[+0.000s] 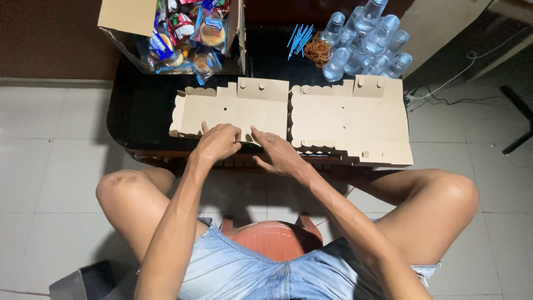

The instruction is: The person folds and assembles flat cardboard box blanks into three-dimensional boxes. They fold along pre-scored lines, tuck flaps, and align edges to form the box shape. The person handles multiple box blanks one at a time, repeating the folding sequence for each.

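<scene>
A seated person presses both hands onto a flat, die-cut cardboard box blank (233,111) lying at the near edge of a dark surface (133,111). The left hand (218,141) curls its grip on the blank's front edge; the right hand (277,151) lies beside it, fingers spread flat, holding nothing. A 2nd blank (350,119) lies alongside to the right. Behind stand a carton of wrapped snacks (183,33), clear plastic bottles (366,39), blue straws (300,38) and rubber bands (317,51).
</scene>
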